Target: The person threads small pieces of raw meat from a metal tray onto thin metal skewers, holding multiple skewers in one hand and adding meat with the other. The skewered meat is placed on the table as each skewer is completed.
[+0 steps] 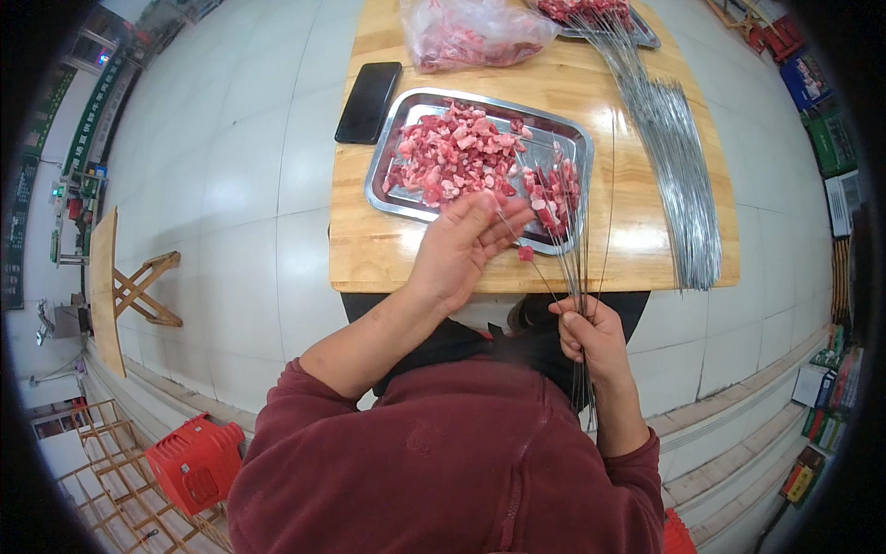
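My right hand (pixel 594 331) is closed around a bundle of thin metal skewers (pixel 579 277) at the table's near edge. Several of them carry meat pieces (pixel 554 194) at their far ends, over the right part of a steel tray (pixel 588 149). One skewer slants out to the left with a single red meat cube (pixel 526 253) on it. At its tip, my left hand (pixel 471 228) pinches a small piece of meat between thumb and forefinger, the other fingers spread. A heap of diced raw meat (pixel 457 149) lies in the tray's left part.
A black phone (pixel 368 102) lies left of the tray on the wooden table (pixel 443 266). Beyond is a clear plastic bag of meat (pixel 477 34). Bare metal skewers (pixel 682 187) lie along the right side, near a second tray (pixel 647 31) holding skewered meat.
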Available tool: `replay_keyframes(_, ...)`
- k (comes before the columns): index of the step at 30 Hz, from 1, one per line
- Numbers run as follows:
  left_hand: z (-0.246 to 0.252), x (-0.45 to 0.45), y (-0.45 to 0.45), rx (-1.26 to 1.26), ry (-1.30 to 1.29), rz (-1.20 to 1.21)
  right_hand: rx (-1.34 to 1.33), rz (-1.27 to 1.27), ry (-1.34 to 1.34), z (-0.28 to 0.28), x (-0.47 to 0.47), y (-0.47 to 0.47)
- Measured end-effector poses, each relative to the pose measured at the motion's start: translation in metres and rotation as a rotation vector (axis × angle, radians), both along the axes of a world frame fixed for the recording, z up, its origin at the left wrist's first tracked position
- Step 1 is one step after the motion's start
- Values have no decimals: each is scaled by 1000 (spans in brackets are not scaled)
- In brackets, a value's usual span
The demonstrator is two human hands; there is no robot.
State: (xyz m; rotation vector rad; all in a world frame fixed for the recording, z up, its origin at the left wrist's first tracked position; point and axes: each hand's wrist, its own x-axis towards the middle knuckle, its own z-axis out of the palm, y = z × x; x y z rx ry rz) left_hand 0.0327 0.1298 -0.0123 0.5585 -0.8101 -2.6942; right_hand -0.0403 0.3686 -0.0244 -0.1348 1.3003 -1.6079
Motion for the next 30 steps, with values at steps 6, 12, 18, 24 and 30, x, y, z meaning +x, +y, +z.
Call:
replay_keyframes(6, -10, 6, 23, -233, -146, -187, -1, -14, -13, 1, 0, -2)
replay_keyframes(12, 11, 6, -20, -1120, -266, -190, -106, -77, -120, -5, -7, 4)
replay_keyframes(18, 11, -37, -51, -2142, -118, -24, -127, -69, -131, -2, -7, 1)
replay_keyframes(24, 7, -56, -54, -2392, -120, -132, -142, -78, -137, -4, -7, 4)
replay_keyframes(30, 14, -44, -72, -1807, -224, -47, -133, -83, -130, -4, -4, 3)
